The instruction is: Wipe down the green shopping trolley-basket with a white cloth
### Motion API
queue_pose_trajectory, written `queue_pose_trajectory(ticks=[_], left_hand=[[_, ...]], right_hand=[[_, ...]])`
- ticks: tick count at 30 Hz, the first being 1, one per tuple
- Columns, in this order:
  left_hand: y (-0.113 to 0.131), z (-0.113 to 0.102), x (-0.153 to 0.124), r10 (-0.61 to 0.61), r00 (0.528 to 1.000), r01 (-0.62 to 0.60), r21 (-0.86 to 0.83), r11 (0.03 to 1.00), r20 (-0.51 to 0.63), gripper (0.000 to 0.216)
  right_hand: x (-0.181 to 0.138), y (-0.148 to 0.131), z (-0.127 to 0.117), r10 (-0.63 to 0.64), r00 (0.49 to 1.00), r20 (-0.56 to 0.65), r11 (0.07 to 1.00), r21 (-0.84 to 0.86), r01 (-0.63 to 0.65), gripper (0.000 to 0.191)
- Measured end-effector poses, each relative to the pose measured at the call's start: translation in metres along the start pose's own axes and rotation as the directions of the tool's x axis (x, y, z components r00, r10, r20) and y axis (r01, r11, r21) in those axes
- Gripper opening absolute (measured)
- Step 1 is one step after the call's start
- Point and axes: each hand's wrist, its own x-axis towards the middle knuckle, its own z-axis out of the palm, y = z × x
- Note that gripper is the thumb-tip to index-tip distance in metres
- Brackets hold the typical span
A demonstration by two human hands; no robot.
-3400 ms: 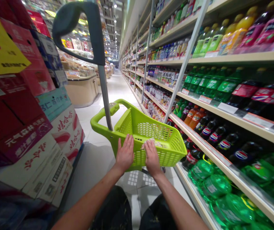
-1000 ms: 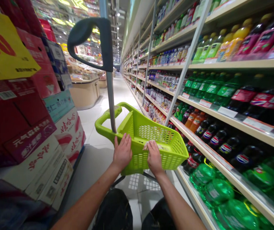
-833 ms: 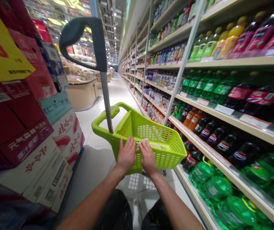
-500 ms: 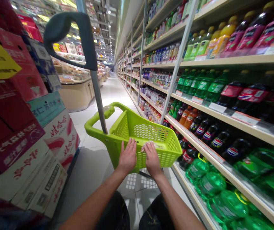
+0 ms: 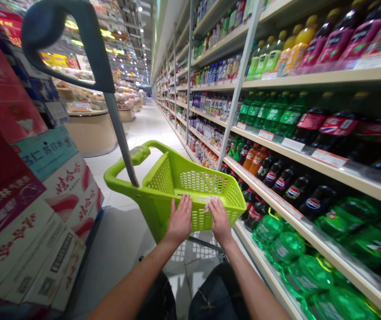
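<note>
A lime-green plastic basket trolley (image 5: 164, 178) stands in the aisle in front of me. Its grey pull handle (image 5: 60, 40) rises on a metal pole (image 5: 120, 138). My left hand (image 5: 180, 220) lies flat, fingers spread, on the outside of the basket's near wall. My right hand (image 5: 220, 220) rests on the near rim beside it. Its fingers press a pale cloth (image 5: 210, 200) against the rim. The inside of the basket looks bare where I can see it.
Shelves of soft-drink bottles (image 5: 297, 191) run along the right, with green bottles (image 5: 297, 262) low by my knee. Stacked red and white cartons (image 5: 37, 195) crowd the left. The tiled aisle floor (image 5: 150, 124) runs ahead, past a round counter (image 5: 90, 129).
My right hand slid with the cloth along the near rim toward my left hand, then apart again. The basket and its handle have shifted left in view.
</note>
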Motion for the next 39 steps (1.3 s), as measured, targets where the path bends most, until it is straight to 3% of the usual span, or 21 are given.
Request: queue_pose_trajectory(ticks=[4,6,13,18,20,26,32,37,39], left_hand=[[0.001,0.000,0.001,-0.018,1.000,0.019,-0.015,1.000,0.014,0.064],[0.003,0.002,0.001,-0.030,0.999,0.030,-0.024,0.999,0.014,0.064],[0.011,0.008,0.001,0.008,1.000,-0.008,-0.038,0.999,0.007,0.064],[0.010,0.007,0.001,0.014,1.000,-0.013,-0.052,0.999,0.023,0.064],[0.013,0.007,0.002,0.016,1.000,-0.015,-0.051,0.999,0.021,0.064],[0.007,0.007,-0.002,0.026,1.000,-0.026,0.003,1.000,0.004,0.059],[-0.009,0.005,-0.009,0.009,0.998,-0.007,0.031,0.999,-0.059,0.059],[-0.014,-0.001,-0.008,0.002,0.998,-0.003,-0.014,1.000,-0.065,0.056],[-0.023,-0.007,-0.010,-0.029,0.995,0.027,-0.013,1.000,-0.094,0.055]], right_hand=[[-0.013,0.040,-0.016,0.173,0.977,-0.127,0.975,-0.120,-0.189,0.049],[-0.017,0.046,-0.019,0.216,0.961,-0.175,0.960,-0.141,-0.242,0.049],[-0.013,0.025,-0.008,0.037,0.999,-0.030,0.998,-0.049,-0.038,0.052],[-0.017,0.051,-0.022,0.207,0.962,-0.180,0.959,-0.155,-0.236,0.051],[-0.016,0.044,-0.019,0.213,0.959,-0.187,0.958,-0.153,-0.242,0.051],[-0.008,-0.004,0.003,0.008,1.000,-0.004,1.000,-0.001,-0.008,0.051],[-0.002,0.000,0.005,0.105,0.986,-0.133,0.994,0.023,-0.103,0.054],[0.012,-0.043,0.024,-0.087,0.996,0.038,0.986,0.150,0.080,0.051],[0.014,-0.050,0.027,-0.077,0.997,0.032,0.987,0.144,0.072,0.051]])
